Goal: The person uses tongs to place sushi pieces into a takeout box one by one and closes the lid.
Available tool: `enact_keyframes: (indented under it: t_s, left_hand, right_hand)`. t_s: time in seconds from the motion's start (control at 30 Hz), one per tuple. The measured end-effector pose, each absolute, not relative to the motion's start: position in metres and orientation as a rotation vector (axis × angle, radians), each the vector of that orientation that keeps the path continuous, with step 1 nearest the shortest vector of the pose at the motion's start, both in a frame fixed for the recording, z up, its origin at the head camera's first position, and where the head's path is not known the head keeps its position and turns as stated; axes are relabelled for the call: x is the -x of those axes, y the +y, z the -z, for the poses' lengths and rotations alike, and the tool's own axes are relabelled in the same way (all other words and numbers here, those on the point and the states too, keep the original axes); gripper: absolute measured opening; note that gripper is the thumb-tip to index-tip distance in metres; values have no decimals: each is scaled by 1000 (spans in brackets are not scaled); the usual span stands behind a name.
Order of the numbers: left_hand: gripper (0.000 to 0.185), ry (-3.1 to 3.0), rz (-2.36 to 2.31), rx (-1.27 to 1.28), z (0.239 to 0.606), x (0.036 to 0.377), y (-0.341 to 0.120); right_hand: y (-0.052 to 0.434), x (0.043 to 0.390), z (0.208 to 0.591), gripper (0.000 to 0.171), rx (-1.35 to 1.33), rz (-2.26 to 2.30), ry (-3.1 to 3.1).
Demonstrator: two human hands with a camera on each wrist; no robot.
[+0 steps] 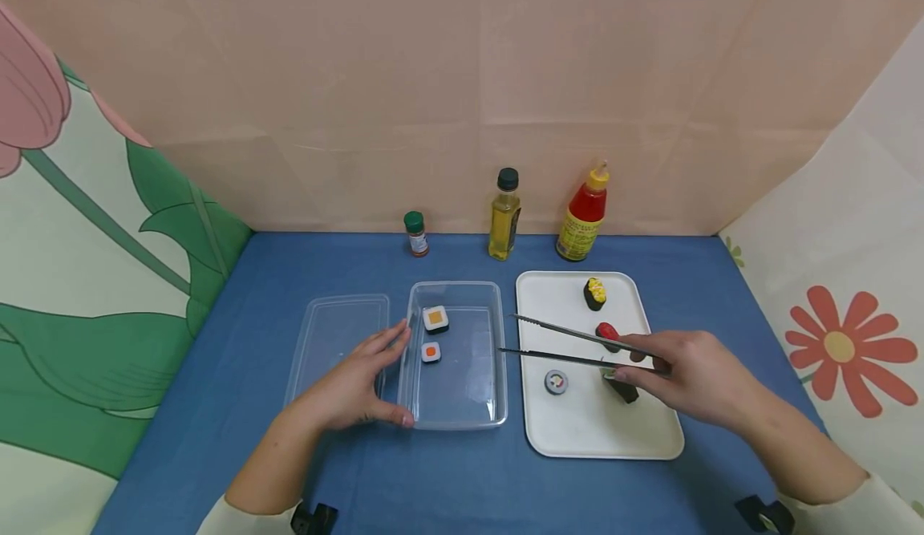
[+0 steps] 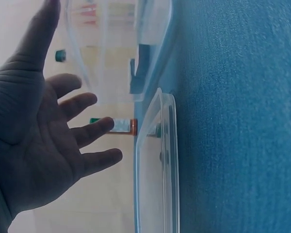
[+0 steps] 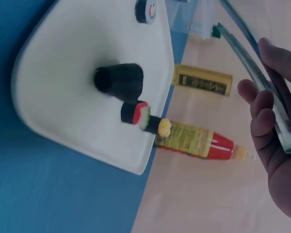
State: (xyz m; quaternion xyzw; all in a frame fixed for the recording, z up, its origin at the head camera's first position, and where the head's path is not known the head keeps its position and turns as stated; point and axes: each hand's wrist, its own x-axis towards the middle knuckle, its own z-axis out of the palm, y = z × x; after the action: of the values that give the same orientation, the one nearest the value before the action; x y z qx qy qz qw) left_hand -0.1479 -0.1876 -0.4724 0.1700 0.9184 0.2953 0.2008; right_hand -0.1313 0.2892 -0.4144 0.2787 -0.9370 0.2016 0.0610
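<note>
My right hand [image 1: 696, 374] holds metal tongs [image 1: 563, 329] over the white tray [image 1: 549, 431], their tips apart and toward the clear plastic container [image 1: 469, 374]. Nothing sits between those tips. Under and around the tongs lie a corn-topped sushi piece [image 1: 595, 293], a red-topped piece [image 1: 608, 331], a round roll [image 1: 556, 383] and a dark-wrapped piece [image 1: 624, 391]. Inside the container are two sushi pieces, one with a yellow centre [image 1: 435, 318] and one with an orange centre [image 1: 431, 351]. Fingers spread, my left hand [image 1: 361, 383] is at the container's left side, empty in the left wrist view.
A clear lid [image 1: 335, 334] lies left of the container, partly behind the left hand. Along the back stand a small green-capped jar [image 1: 417, 234], an oil bottle [image 1: 504, 222] and a red-and-yellow squeeze bottle [image 1: 581, 218]. Blue cloth [image 1: 462, 479] covers the table.
</note>
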Motion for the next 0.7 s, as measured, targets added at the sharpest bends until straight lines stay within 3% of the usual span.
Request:
enact_keyframes:
  t_s: [0.27,0.7]
  left_hand:
    - [127,2563,-828,-486,472,147,-187]
    - [127,2560,-815,-465,472,147,-186]
  right_hand:
    - [306,125,421,45,-787,-593,-2884]
    - [327,121,429,39,-742,-618,-2956]
